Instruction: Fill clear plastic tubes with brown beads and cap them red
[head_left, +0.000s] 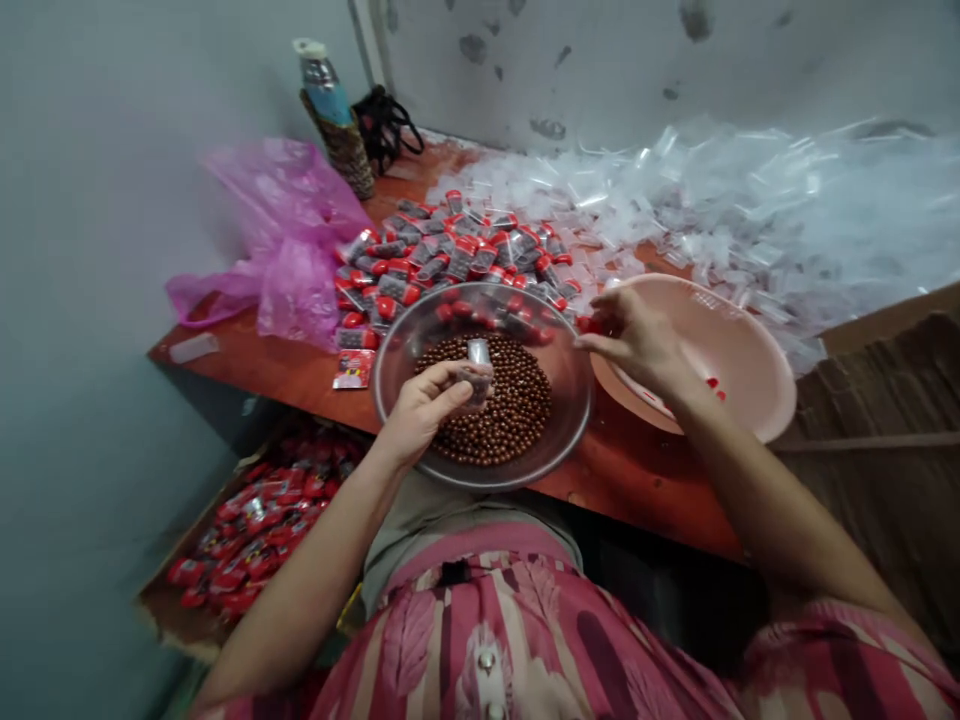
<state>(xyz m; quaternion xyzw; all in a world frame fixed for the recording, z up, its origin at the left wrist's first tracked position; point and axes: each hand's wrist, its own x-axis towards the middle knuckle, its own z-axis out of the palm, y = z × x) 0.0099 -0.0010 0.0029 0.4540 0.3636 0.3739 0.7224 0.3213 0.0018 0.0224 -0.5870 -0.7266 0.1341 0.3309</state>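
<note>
My left hand (427,405) grips a small clear container (478,352) with dark contents at its lower end. It is over a steel bowl (577,425) that holds many round brown balls (514,410). My right hand (634,335) is raised between this bowl and a pink basin (780,400), its fingers closed together near something red that is too small to make out. A few red pieces (712,383) lie inside the basin. Behind the bowl is a heap of filled clear containers with red caps (457,250).
Clear empty containers (750,220) pile along the back right. Pink plastic bags (300,260) and a blue bottle (328,100) stand at the left. Below the table's left edge is a carton of red packets (262,520). Brown cardboard (885,430) is at the right.
</note>
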